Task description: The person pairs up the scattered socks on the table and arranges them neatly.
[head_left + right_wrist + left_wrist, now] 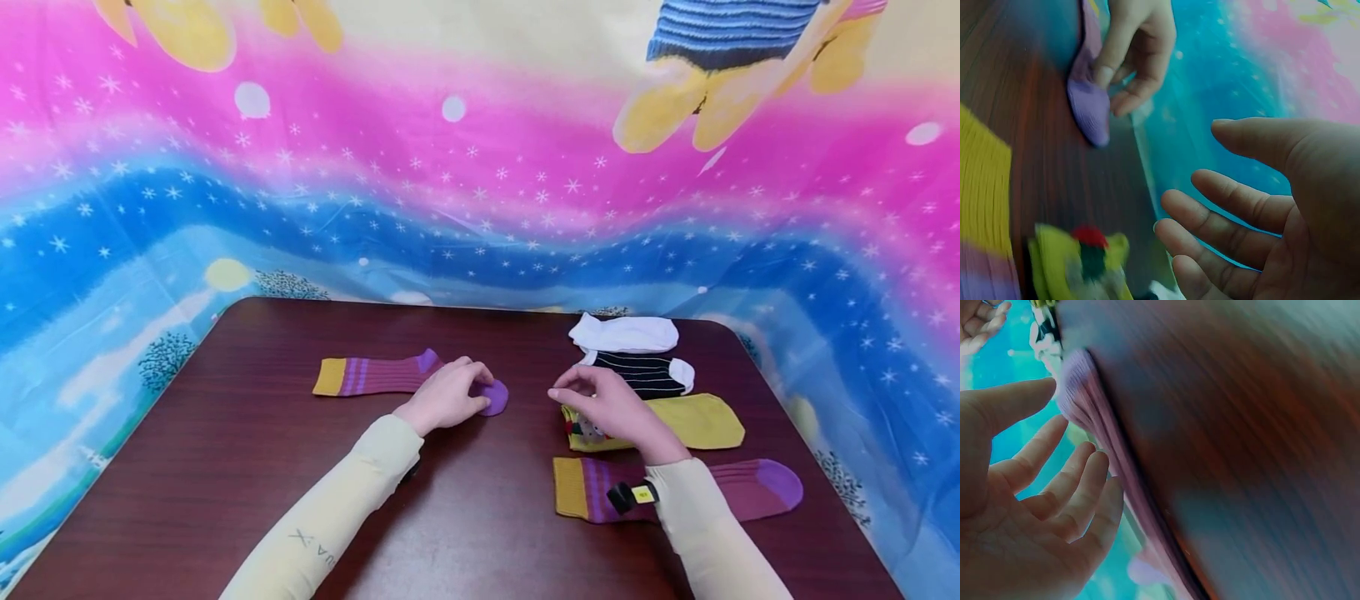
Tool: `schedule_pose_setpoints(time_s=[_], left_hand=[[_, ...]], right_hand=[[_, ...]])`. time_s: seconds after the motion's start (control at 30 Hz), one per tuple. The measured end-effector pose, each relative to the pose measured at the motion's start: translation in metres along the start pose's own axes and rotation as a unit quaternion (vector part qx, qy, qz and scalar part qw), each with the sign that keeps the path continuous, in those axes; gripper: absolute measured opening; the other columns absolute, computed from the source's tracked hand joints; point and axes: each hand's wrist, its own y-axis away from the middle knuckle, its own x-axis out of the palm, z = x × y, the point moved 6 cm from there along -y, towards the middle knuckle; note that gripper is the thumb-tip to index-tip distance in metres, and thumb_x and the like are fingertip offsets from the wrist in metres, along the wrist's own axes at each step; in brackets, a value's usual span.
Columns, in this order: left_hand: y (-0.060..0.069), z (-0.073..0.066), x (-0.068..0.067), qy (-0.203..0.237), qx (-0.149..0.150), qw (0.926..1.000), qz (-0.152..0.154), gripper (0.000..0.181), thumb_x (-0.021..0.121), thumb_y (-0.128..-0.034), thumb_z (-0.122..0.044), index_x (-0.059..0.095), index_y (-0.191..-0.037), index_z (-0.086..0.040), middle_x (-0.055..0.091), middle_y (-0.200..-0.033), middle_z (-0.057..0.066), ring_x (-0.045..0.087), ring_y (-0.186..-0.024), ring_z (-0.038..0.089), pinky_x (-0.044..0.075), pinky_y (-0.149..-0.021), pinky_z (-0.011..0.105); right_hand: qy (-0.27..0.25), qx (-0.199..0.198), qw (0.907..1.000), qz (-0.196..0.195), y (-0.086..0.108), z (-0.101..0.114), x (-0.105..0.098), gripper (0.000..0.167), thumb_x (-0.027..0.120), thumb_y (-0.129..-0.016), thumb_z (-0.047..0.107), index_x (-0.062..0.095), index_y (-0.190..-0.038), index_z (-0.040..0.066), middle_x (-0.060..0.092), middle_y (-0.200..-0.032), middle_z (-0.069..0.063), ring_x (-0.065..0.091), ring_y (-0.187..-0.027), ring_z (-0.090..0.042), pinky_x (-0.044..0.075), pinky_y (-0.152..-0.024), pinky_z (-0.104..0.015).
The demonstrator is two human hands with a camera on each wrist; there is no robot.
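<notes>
My left hand [448, 393] is over the toe end of a striped sock [382, 377] with a mustard cuff and purple heel and toe, lying flat at left centre. Its fingers are loosely bent and the thumb [1019, 403] stands apart from them; the right wrist view has the thumb tip at the purple toe [1089, 109]. Whether it touches the cloth I cannot tell. My right hand [609, 406] hovers above the cuff of a yellow sock [697, 421], fingers relaxed, holding nothing. Below that forearm lies a matching striped sock [573, 487], partly covered by the wrist.
Beyond the yellow sock lie a black striped sock [637, 372] with white ends and a white sock [626, 334], in a column on the right. The dark wooden table [247, 492] ends at a colourful cloth backdrop [420, 192].
</notes>
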Motion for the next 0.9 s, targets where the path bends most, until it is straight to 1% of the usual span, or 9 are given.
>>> schedule_pose_setpoints(time_s=[0.13, 0.23, 0.47, 0.63, 0.73, 0.83, 0.9], left_hand=[[0.001, 0.015, -0.006, 0.009, -0.008, 0.9998, -0.013, 0.029, 0.079, -0.0901, -0.021, 0.071, -0.116, -0.009, 0.065, -0.112, 0.006, 0.061, -0.107, 0.023, 0.046, -0.096, 0.037], [0.005, 0.029, -0.017, 0.017, -0.017, 0.9993, -0.028, 0.029, 0.079, -0.0899, -0.019, 0.071, -0.115, -0.008, 0.066, -0.111, 0.008, 0.061, -0.108, 0.025, 0.045, -0.097, 0.039], [0.018, 0.070, -0.052, 0.025, -0.066, 0.9958, -0.057, 0.029, 0.076, -0.0916, -0.018, 0.070, -0.117, -0.005, 0.066, -0.113, 0.012, 0.061, -0.109, 0.030, 0.045, -0.097, 0.046], [0.031, 0.102, -0.080, 0.003, -0.099, 0.9923, -0.073, 0.035, 0.075, -0.0914, -0.020, 0.068, -0.121, -0.003, 0.065, -0.118, 0.017, 0.059, -0.113, 0.035, 0.044, -0.099, 0.051], [0.039, 0.118, -0.094, -0.012, -0.122, 0.9898, -0.073, 0.043, 0.074, -0.0921, -0.022, 0.063, -0.129, -0.002, 0.062, -0.127, 0.022, 0.055, -0.120, 0.042, 0.040, -0.102, 0.056], [0.047, 0.130, -0.104, -0.022, -0.139, 0.9885, -0.055, 0.057, 0.073, -0.0937, -0.024, 0.054, -0.142, 0.000, 0.053, -0.141, 0.027, 0.046, -0.130, 0.048, 0.033, -0.105, 0.065], [0.051, 0.135, -0.107, -0.028, -0.146, 0.9883, -0.035, 0.068, 0.073, -0.0938, -0.026, 0.045, -0.149, 0.002, 0.045, -0.149, 0.029, 0.039, -0.136, 0.050, 0.028, -0.107, 0.068]], right_hand=[[0.003, 0.015, 0.9998, 0.009, -0.014, 0.005, 0.013, 0.028, 0.073, -0.095, 0.041, 0.072, -0.105, 0.015, 0.069, -0.096, 0.001, 0.065, -0.086, -0.025, 0.052, -0.076, -0.038], [0.004, 0.027, 0.9996, 0.010, -0.024, 0.009, 0.021, 0.027, 0.074, -0.094, 0.041, 0.072, -0.104, 0.016, 0.069, -0.095, 0.001, 0.064, -0.086, -0.023, 0.052, -0.076, -0.037], [0.001, 0.042, 0.9990, 0.014, -0.044, 0.014, 0.033, 0.024, 0.076, -0.093, 0.039, 0.072, -0.102, 0.017, 0.069, -0.094, 0.001, 0.062, -0.085, -0.020, 0.051, -0.074, -0.038], [0.004, 0.049, 0.9987, 0.012, -0.057, 0.014, 0.039, 0.028, 0.077, -0.092, 0.039, 0.072, -0.105, 0.015, 0.069, -0.095, 0.001, 0.061, -0.086, -0.020, 0.051, -0.076, -0.038], [0.015, 0.040, 0.9990, 0.012, -0.064, 0.018, 0.043, 0.035, 0.076, -0.092, 0.040, 0.071, -0.114, 0.013, 0.070, -0.101, 0.000, 0.063, -0.091, -0.020, 0.052, -0.081, -0.040], [0.021, 0.031, 0.9992, 0.012, -0.070, 0.024, 0.048, 0.046, 0.077, -0.092, 0.039, 0.068, -0.128, 0.011, 0.069, -0.116, -0.006, 0.065, -0.104, -0.024, 0.052, -0.091, -0.044], [0.034, 0.023, 0.9990, 0.015, -0.072, 0.029, 0.051, 0.054, 0.077, -0.091, 0.038, 0.063, -0.137, 0.012, 0.065, -0.129, -0.009, 0.061, -0.116, -0.027, 0.049, -0.097, -0.048]])
